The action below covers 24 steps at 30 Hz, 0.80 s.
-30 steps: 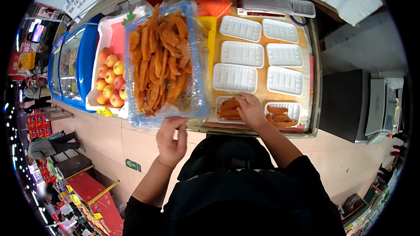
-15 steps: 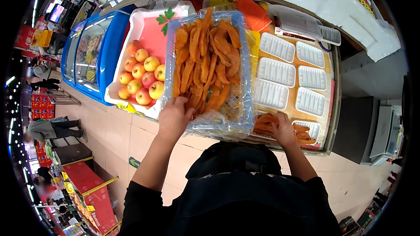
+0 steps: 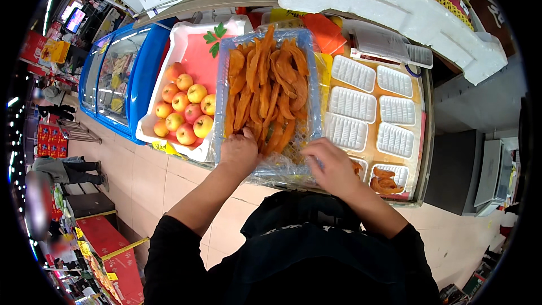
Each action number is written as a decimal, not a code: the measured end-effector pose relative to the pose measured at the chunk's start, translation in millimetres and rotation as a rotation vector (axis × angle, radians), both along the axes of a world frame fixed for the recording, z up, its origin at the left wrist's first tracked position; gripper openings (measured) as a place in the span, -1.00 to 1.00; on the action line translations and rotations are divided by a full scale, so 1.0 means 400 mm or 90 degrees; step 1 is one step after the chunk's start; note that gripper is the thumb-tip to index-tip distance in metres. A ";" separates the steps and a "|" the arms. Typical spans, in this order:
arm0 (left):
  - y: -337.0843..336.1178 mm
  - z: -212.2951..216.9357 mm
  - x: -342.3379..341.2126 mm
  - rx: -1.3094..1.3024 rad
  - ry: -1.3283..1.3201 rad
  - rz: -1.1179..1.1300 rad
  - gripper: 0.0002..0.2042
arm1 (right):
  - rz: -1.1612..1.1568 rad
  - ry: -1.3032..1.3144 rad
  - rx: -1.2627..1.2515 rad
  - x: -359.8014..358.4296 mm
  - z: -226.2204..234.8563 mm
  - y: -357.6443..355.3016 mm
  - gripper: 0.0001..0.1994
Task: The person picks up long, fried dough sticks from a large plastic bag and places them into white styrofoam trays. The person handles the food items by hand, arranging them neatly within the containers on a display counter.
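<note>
Long orange-brown dried sweet potato strips (image 3: 265,87) are heaped in a blue plastic crate (image 3: 317,101) lined with clear film. My left hand (image 3: 240,151) is closed at the heap's near left edge, fingertips curled onto strips and partly hidden. Over the crate's near right corner is my right hand (image 3: 330,164), its thumb and fingers apart, nothing visible in them. Dried sweet potato pieces (image 3: 386,182) lie in the nearest right white tray (image 3: 402,176). The tray beside it also shows some pieces (image 3: 357,168), mostly covered by my right hand.
Several white ribbed trays (image 3: 352,104) stand in two columns on the board right of the crate. On the left, a white foam box (image 3: 148,120) holds apples (image 3: 186,100), beside a blue freezer (image 3: 121,76). A thick foam slab (image 3: 372,3) borders the far side.
My right hand has left the near left tray and moved left to the crate's corner. My left hand has shifted right, from the crate's rim onto the strips.
</note>
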<state>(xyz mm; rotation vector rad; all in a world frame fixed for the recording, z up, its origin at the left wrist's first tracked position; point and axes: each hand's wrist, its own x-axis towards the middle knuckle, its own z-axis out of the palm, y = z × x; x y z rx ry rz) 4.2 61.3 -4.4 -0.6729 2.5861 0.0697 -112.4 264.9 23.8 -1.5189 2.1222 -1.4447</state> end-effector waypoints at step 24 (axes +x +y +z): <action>-0.009 0.031 -0.045 0.011 -0.026 0.104 -0.37 | 0.200 0.148 0.330 0.050 -0.093 -0.078 -0.89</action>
